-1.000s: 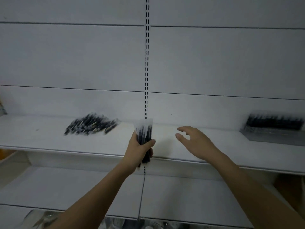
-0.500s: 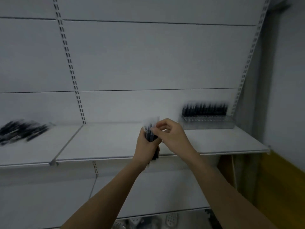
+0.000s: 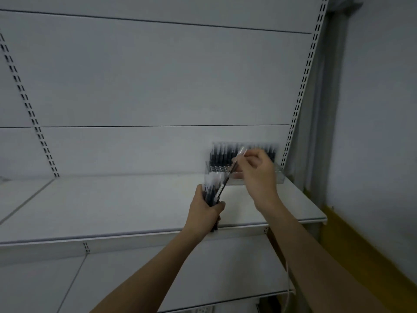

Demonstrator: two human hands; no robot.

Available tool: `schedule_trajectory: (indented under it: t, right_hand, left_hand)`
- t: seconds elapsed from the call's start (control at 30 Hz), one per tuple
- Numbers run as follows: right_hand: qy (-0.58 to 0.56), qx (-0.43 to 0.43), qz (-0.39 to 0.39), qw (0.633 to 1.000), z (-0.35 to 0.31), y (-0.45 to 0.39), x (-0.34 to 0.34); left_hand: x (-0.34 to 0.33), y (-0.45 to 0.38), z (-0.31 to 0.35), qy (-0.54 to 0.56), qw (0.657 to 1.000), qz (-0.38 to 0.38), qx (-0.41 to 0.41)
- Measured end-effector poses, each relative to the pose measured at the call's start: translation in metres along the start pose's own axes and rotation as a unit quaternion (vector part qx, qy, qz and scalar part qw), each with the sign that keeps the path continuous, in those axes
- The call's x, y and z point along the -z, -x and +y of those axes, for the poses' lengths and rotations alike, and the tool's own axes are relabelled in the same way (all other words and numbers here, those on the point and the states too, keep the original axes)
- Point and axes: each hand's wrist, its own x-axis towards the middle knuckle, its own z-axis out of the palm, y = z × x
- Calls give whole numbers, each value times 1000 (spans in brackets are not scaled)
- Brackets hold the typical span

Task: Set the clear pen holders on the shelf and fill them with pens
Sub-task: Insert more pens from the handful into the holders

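Note:
My left hand (image 3: pixel 206 213) grips an upright bundle of black pens (image 3: pixel 211 188) with clear caps, above the front part of the white shelf (image 3: pixel 112 206). My right hand (image 3: pixel 259 172) pinches a single pen (image 3: pixel 230 175) by its capped top; the pen slants down-left, its lower end still at the bundle. Behind my right hand, at the back right of the shelf, stands a clear pen holder (image 3: pixel 278 175) with a row of black pens (image 3: pixel 222 154) upright in it. The image is blurred there.
A slotted upright (image 3: pixel 300 98) runs up beside the holder, with a grey wall to its right. Another slotted upright (image 3: pixel 29 107) is on the left. A lower shelf (image 3: pixel 203 279) lies under my arms. A yellow band (image 3: pixel 361 251) runs along the wall base.
The view has swung right, so the loose pen pile has left the frame and the holder is nearer. My right hand reached the bundle and has drawn one pen up and right from it.

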Motion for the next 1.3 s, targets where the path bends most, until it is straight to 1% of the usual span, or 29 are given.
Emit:
schedule_trajectory:
  t: [0.07, 0.17, 0.27, 0.37, 0.47, 0.57, 0.83, 0.93, 1.0, 1.03, 1.1, 1.2, 1.23, 1.3]
  right_hand:
    - [-15, 36, 37, 999, 0, -23, 2]
    - [34, 88, 68, 993, 9, -57, -1]
    - [141, 113, 69, 981, 32, -87, -11]
    - [219, 136, 59, 964, 55, -112, -18]
    - [259, 149, 62, 952, 71, -133, -20]
    - [262, 157, 66, 950, 86, -150, -21]
    - [277, 167, 25, 946, 113, -179, -21]
    - [296, 154, -26, 943, 128, -185, -19]
    - [329, 151, -69, 930, 140, -186, -16]
    - [340, 153, -83, 924, 146, -187, -15]
    - [332, 153, -97, 926, 156, -187, -11]
    - [303, 156, -77, 937, 160, -180, -8]
    - [280, 157, -57, 945, 161, -174, -6]
    - [197, 140, -29, 970, 161, -156, -2]
  left_hand:
    - [2, -15, -4, 13, 1000, -1, 17]
    - [9, -42, -8, 71, 996, 11, 54]
    - [15, -68, -17, 142, 986, 19, 85]
    - [14, -92, -31, 219, 969, 1, 112]
    - [13, -110, -43, 296, 946, -18, 128]
    - [12, -121, -42, 347, 927, -42, 133]
    - [7, -130, -32, 363, 918, -76, 143]
    - [-1, -132, -32, 365, 917, -71, 145]
    - [-9, -133, -32, 360, 919, -64, 146]
    - [-13, -133, -33, 353, 922, -64, 146]
    - [-20, -132, -36, 327, 931, -73, 143]
    - [-22, -126, -39, 278, 945, -87, 147]
    - [-22, -125, -39, 265, 948, -92, 152]
    - [-21, -121, -39, 246, 950, -103, 161]
